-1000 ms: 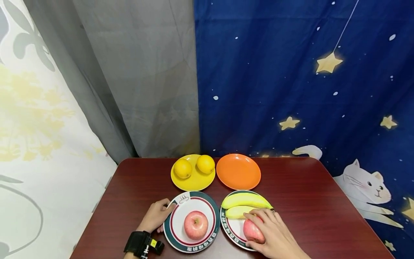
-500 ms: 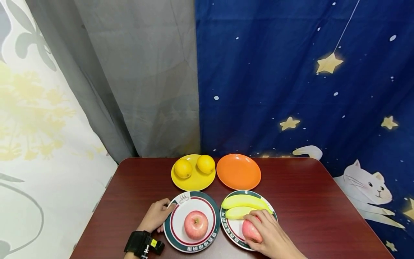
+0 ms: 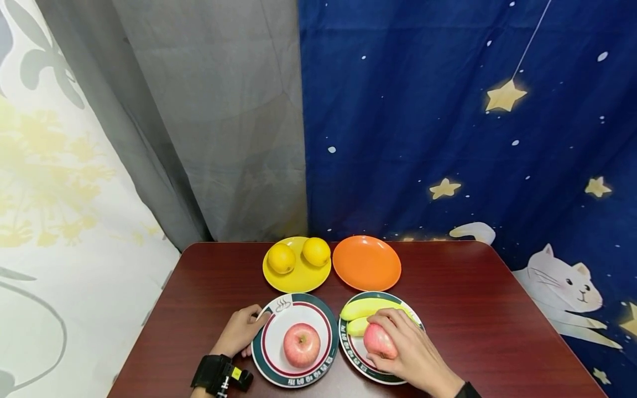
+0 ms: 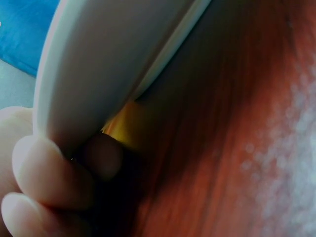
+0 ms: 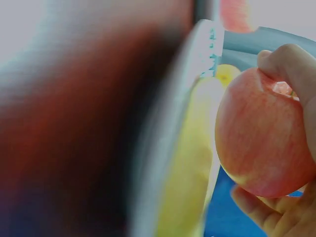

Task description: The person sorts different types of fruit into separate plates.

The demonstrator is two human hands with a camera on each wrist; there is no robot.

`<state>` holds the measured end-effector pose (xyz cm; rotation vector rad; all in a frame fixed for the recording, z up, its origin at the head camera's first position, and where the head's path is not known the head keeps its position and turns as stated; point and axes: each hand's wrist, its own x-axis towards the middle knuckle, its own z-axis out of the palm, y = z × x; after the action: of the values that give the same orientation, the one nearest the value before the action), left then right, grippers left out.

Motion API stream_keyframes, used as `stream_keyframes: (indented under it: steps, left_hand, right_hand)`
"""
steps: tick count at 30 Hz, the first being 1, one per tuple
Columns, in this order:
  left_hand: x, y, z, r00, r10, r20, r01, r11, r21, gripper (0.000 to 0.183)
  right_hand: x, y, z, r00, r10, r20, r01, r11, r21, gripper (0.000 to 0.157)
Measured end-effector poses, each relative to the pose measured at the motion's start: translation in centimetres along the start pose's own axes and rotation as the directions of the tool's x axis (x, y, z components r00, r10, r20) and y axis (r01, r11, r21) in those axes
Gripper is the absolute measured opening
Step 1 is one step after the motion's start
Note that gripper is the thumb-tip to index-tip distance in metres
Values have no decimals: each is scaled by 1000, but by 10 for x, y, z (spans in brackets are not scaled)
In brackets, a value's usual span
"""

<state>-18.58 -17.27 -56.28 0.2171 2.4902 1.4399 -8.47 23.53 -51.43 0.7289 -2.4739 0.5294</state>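
Yellow bananas point(image 3: 365, 308) lie just beyond apple point(image 3: 379, 341), gripped in curled fingers of right hand point(image 3: 410, 356) over right plate point(image 3: 370, 375). Left hand point(image 3: 242, 331) pinches rim of left plate point(image 3: 273, 337), bearing second apple point(image 3: 301, 345). Orange plate point(image 3: 367, 264), yellow plate point(image 3: 297, 283) line far edge; tabletop point(image 3: 473, 320) extends rightward.

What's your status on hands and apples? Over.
Left hand grips left green-rimmed plate; one apple on it. Right hand holds second apple above right green-rimmed plate. Possible obstacle: two bananas there.

The person's left forearm point(image 3: 199, 393) wears a broad black wristband point(image 3: 211, 373) with a black boxy module point(image 3: 245, 381) and small yellow patch point(image 3: 236, 373); black material point(image 3: 468, 391) rings the right.
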Motion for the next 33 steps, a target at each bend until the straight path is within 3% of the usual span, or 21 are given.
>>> stream_keyframes:
  steps: [7,12,24,33]
  left_hand:
    - [1,2,0,1000,5,1,-5,1000,1,33]
    - [2,4,0,1000,5,10,-5,1000,-12,34]
    - [-1,-2,-2,1000,-5,2,5,1000,-12,32]
    - [-2,1,0,999,35,-3,-35,999,-5,33]
  right_hand:
    - [32,-16,15,999,11,51,-22,975,220,63]
    - [47,-27,34,991,2,132,-42,954,298,60]
    - [64,-45,69,963,-31,266,-57,947,315,60]
    - [70,-53,83,952,-86,294,1,960,279,63]
